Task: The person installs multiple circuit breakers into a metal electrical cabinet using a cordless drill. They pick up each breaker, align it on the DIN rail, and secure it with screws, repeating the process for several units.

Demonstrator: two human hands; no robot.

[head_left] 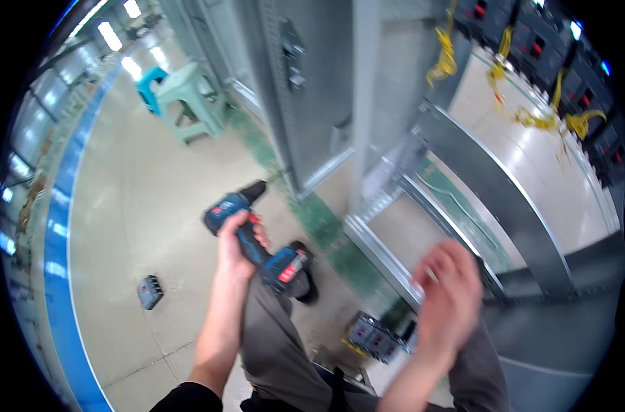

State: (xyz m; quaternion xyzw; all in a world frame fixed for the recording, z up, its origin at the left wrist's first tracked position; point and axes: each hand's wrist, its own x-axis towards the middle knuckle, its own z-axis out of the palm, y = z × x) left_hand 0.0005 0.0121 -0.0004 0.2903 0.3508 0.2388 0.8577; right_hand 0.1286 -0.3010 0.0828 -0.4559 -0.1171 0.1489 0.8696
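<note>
My left hand (235,244) is wrapped round the handle of a blue and black cordless drill (228,208). The drill's black nose points up and to the right, and its battery sits above my left knee. On the right, my right hand (452,292) is raised in front of the metal cabinet frame (381,255), somewhat blurred. Its fingers are curled together, with a small pale spot between them that I cannot make out. Below and left of that hand, a dark grey circuit breaker block (373,338) rests low down, with yellow at its edge.
A smaller grey breaker (149,292) lies on the floor to the left. Pale green (189,99) and blue (149,89) plastic stools stand farther off. Several black breakers (535,48) with yellow cords (444,58) line the upper right. A curved metal crossbar (494,178) spans the frame.
</note>
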